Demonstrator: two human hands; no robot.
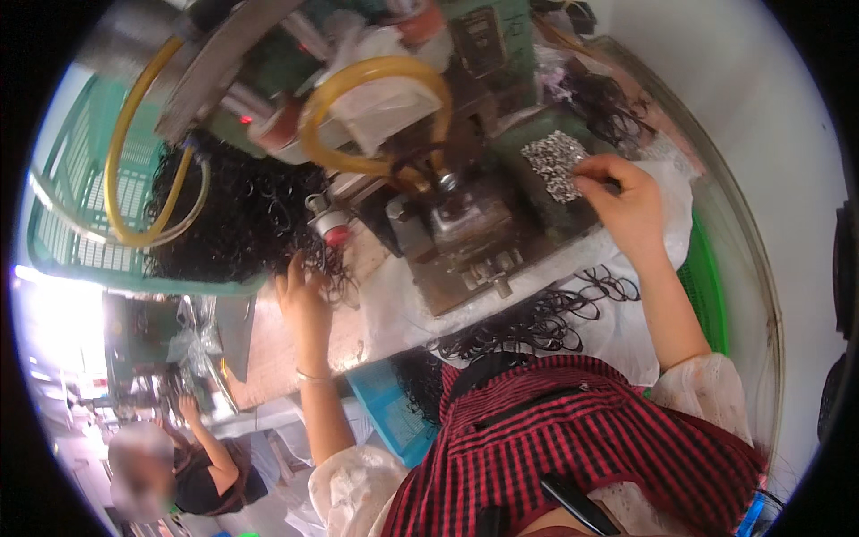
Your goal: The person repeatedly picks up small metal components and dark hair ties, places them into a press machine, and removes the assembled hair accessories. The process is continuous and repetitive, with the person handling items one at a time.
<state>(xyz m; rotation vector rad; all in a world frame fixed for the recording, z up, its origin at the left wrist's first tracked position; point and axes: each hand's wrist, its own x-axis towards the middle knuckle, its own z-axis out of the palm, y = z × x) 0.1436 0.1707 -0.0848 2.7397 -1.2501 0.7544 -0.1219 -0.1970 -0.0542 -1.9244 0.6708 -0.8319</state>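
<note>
My right hand is at the edge of a pile of small silvery metal pieces, thumb and forefinger pinched together. What lies between those fingertips is too small to make out. Lower left, my left hand reaches toward a tangle of thin black loops, its fingers apart and nothing visibly held. Between my hands stands a dark metal press with a bright tip over its block. A red push button sits beside it, close to my left hand.
A green plastic basket at the left holds many black loops. Yellow hoses curve around the machine. More black loops hang at the bench's front edge above my lap. A blue crate stands below. Another person works at lower left.
</note>
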